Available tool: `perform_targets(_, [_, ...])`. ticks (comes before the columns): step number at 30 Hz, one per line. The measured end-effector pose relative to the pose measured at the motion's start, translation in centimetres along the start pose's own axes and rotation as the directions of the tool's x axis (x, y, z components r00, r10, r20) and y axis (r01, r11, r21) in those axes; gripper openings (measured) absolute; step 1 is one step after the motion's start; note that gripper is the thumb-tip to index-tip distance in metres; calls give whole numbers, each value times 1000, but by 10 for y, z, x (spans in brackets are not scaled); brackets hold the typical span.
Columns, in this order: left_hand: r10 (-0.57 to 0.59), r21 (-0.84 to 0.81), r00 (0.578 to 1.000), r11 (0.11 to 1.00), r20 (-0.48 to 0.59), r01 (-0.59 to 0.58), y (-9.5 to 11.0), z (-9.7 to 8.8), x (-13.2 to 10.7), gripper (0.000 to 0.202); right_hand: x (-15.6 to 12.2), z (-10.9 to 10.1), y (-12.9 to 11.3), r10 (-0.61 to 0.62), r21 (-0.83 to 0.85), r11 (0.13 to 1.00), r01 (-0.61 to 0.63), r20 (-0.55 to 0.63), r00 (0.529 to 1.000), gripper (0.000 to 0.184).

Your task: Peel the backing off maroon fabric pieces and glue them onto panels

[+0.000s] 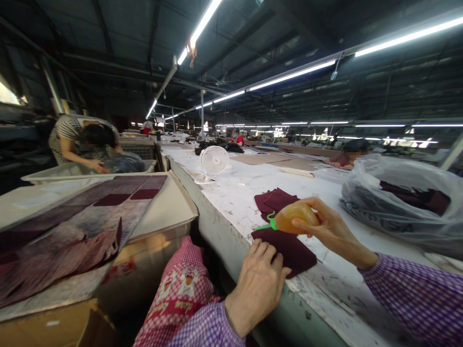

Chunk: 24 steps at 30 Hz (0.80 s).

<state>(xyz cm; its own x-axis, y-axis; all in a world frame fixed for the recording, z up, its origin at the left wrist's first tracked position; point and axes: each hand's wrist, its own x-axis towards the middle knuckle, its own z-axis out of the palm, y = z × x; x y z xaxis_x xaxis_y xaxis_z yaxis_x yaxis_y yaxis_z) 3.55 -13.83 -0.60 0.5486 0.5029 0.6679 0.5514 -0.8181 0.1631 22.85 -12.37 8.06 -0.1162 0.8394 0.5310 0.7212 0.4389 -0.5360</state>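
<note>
My right hand [318, 224] is wrapped round a squeeze bottle [291, 217] of amber liquid, tipped on its side. Its green nozzle [269, 224] points left, over the far edge of a dark maroon fabric piece [294, 253]. On the near left edge of that piece rest the fingers of my left hand [258, 277], slightly bent and a little apart. The fabric lies by the table's front edge. Just beyond the nozzle are more maroon fabric pieces [275, 198], loosely overlapping; the bottle hides part of them.
A clear plastic bag [398, 207] with dark fabric sits on the white-covered table [238, 193] at right. A white fan [214, 160] stands farther back. At left, a cream bin [177, 207] bears a board with maroon pieces. One person [83, 140] bends over another tub.
</note>
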Motion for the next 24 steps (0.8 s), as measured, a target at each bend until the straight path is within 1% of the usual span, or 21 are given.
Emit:
perform_targets(3, [54,22,998,998,-13,-54,-1,1,1,24,0,0,3,20,-14,1000,-19,15,1000,39])
perform_targets(8, [-5,32,999,999,39,4,-1,5,-3,26,-2,1,0,-5,-34,999,6,15,1000,40])
perform_targets(12, [-15,53,998,999,54,12,-1,6,-3,29,-2,0,-3,-14,-53,999,14,3,1000,40])
perform_targets(17, [-18,67,996,998,90,12,2,2,-1,31,0,-2,4,29,16,999,-29,-16,999,43])
perform_targets(21, [-17,106,997,994,74,9,4,3,-2,29,-4,-3,8,32,-46,998,-32,4,999,43])
perform_targets(24, [-16,99,998,995,64,9,3,7,-4,30,-7,-3,6,43,-46,998,-41,23,999,44])
